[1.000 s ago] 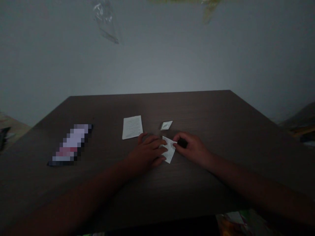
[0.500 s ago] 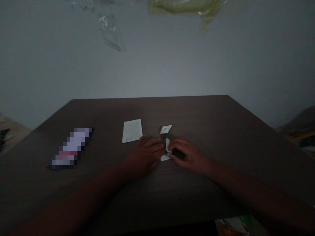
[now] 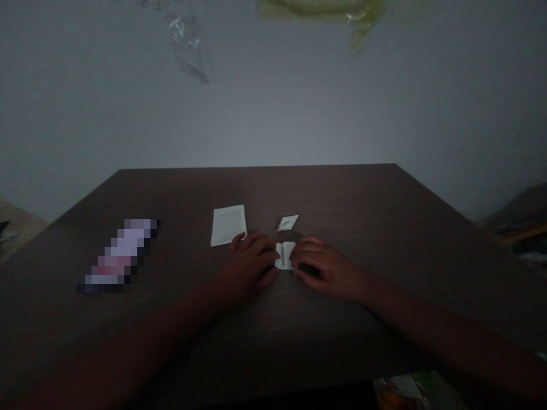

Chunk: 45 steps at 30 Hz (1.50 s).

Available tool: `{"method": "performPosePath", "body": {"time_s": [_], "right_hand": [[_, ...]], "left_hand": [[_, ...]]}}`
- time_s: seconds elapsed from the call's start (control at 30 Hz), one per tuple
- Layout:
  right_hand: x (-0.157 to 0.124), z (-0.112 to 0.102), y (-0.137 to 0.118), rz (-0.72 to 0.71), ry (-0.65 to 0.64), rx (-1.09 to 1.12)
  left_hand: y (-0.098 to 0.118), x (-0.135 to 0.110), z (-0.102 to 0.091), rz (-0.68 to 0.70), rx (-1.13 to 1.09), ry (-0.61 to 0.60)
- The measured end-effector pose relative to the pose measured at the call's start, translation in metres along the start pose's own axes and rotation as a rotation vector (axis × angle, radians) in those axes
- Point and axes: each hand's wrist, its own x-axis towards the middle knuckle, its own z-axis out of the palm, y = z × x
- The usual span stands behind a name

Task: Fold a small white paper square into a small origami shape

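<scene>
A small folded white printed paper [image 3: 285, 254] lies on the dark wooden table [image 3: 384, 228] between my hands. My left hand [image 3: 250, 265] rests on the table with its fingertips pressed on the paper's left edge. My right hand [image 3: 325, 266] pinches the paper's right edge, fingers curled together. A larger white leaflet [image 3: 228, 225] lies just beyond my left hand. A small white folded scrap [image 3: 288, 222] sits a little behind the held paper.
A blurred white and pink oblong object [image 3: 119, 256] lies on the left part of the table. Clear plastic [image 3: 188, 48] and a yellowish bag [image 3: 320, 11] hang on the wall behind. Clutter shows at the right edge and below the table's near edge.
The paper was open and slanted between my hands a second ago. My right hand has folded it over, and it now lies smaller and flat under both hands' fingertips.
</scene>
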Motion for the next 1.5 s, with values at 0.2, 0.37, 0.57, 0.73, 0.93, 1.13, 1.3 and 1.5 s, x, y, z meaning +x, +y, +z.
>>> {"method": "performPosePath", "body": {"time_s": [0.2,0.37,0.57,0.73,0.93,1.13,1.3,1.5], "right_hand": [[-0.001,0.002,0.002,0.022,-0.048,-0.018],[0.0,0.001,0.001,0.01,-0.057,-0.033],[0.0,0.001,-0.001,0.03,-0.096,-0.043],[0.0,0.001,0.0,0.04,-0.124,-0.038],[-0.002,0.002,0.002,0.032,-0.174,-0.066],[-0.002,0.006,0.004,0.035,-0.2,-0.105],[0.0,0.006,0.001,0.031,-0.198,-0.11],[0.001,0.008,0.002,0.018,-0.204,-0.123]], "left_hand": [[0.001,0.0,-0.005,-0.007,-0.055,-0.046],[-0.007,0.001,-0.003,0.038,-0.085,-0.001],[-0.007,0.002,-0.01,0.05,-0.086,-0.017],[-0.006,0.003,-0.017,0.025,-0.074,-0.074],[-0.009,0.005,-0.019,0.032,-0.135,-0.088],[-0.014,0.004,-0.021,0.05,-0.149,-0.12],[-0.015,0.003,-0.022,0.063,-0.119,-0.129],[-0.009,0.004,-0.026,-0.006,-0.118,-0.121]]}}
